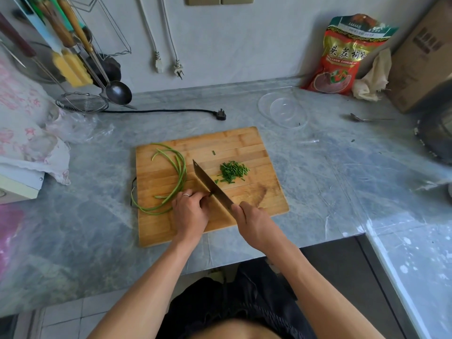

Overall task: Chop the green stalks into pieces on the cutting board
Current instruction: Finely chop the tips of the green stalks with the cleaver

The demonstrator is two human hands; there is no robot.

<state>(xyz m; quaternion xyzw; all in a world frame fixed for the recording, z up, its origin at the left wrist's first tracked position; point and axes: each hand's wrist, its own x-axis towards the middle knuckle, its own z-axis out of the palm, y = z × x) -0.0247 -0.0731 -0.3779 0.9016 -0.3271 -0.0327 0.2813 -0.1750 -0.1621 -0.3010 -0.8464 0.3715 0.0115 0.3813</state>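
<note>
A grey marble counter (318,167) carries a wooden cutting board (247,143). Long green stalks (179,167) curl across its left side, chopped pieces (232,172) heaped right. The right hand (254,222) grips a cleaver (211,185); the left hand (189,212) fingers curl down on the stalks.

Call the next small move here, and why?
Probably feed and cut: the left hand slides the long uncut green stalks a little toward the steel cleaver, and the right hand brings the blade down again. The stalk ends are bunched under the left fingers at the blade, most of their length is uncut, and a pile of chopped green pieces lies beyond on the wooden cutting board.
</note>
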